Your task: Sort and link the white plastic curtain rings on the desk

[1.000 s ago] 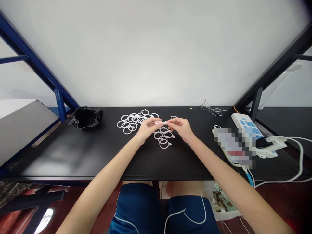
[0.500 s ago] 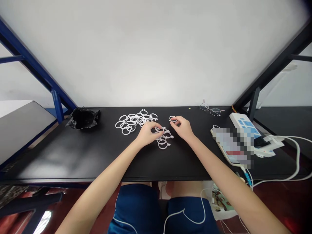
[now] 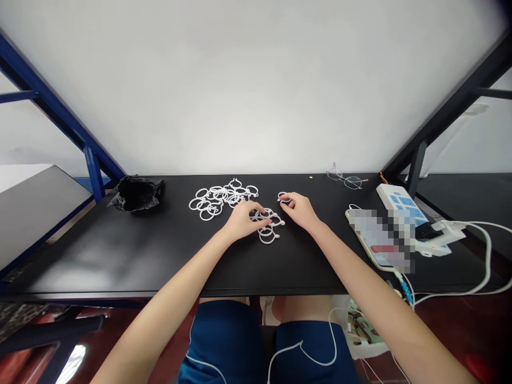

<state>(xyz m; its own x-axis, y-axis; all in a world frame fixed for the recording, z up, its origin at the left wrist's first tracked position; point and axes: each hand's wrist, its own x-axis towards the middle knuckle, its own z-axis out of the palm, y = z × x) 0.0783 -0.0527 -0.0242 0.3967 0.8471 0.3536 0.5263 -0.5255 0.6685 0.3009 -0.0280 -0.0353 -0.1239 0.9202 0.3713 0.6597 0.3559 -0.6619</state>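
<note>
White curtain rings with small knobbed ends lie in two groups on the black table (image 3: 160, 256). My left hand (image 3: 244, 220) is over the nearer group of rings (image 3: 267, 236), with thumb and forefinger apart and touching or just above them; its other fingers are partly hidden. To the right, a single ring (image 3: 283, 194) is between the thumb and fingertips of my right hand (image 3: 300, 209), low at the table surface. Behind my left hand spreads the larger pile of rings (image 3: 208, 205), overlapping one another.
A crumpled black plastic bag (image 3: 138, 194) stands open at the left. Eyeglasses (image 3: 344, 178) lie near the wall. On the right are a phone (image 3: 376, 242) on a cable and a white power strip (image 3: 402, 202) with plugs. Blue metal bars (image 3: 60, 106) flank the table.
My right hand has shifted slightly, showing more of the ring at its fingertips. My left thumb and forefinger have moved slightly over the nearer rings. The larger pile is unchanged.
</note>
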